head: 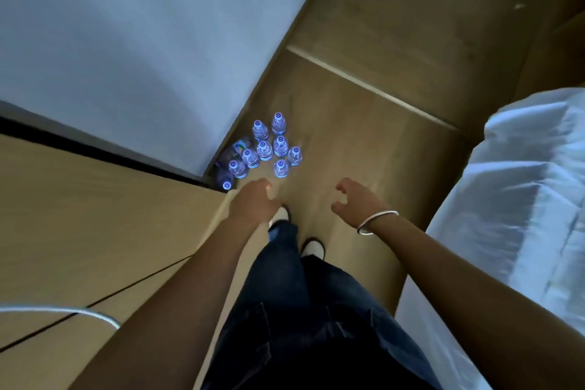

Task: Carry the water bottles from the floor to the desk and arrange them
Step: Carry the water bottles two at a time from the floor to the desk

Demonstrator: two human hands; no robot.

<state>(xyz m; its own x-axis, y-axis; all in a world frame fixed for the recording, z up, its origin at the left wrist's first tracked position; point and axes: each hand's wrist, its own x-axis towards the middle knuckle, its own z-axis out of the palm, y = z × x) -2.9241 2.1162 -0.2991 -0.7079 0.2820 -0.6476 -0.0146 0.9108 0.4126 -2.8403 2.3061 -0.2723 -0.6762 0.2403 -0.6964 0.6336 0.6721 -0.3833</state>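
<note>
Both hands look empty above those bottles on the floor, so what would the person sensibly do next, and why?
Probably bend lower and close the left hand round the nearest bottle. Both it and the right hand hold nothing, fingers loose, short of the water bottles standing by the wall, and none is on the desk yet.

A cluster of small clear water bottles (265, 149) with white caps stands upright on the wooden floor, tucked in the far corner, beside the desk (95, 215) at left.
</note>
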